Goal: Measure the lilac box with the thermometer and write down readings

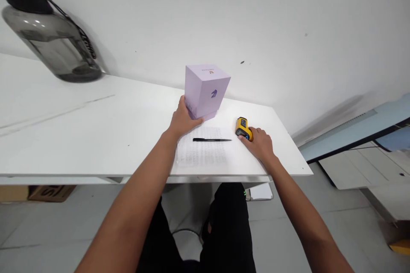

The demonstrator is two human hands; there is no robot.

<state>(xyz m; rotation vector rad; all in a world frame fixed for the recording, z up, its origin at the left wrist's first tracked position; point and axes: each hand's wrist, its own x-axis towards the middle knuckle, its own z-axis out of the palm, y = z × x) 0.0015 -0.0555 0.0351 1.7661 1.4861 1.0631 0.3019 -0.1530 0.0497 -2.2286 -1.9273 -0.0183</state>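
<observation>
Desk (144, 108) first, white, everything below is on it. Lilac box (209, 91) stands toward the back, just behind the printed or written sheet (201, 158) — stiff card by the look, likely fairly light, smooth sides that may slide, edges that could dent. You'd best take it low, across opposite faces. Your left hand (184, 118) has its grip spread wide round the lower left corner, thumb along the front, grasping the box; some fingertips hidden. Your right hand (261, 143) has a narrower grip, grasping the yellow tool (242, 126), thumb at its near end — hard casing, probably compact and easy to pinch by the sides. Black pen (211, 140) lies across the sheet, untouched; thin, rolls easily.
</observation>
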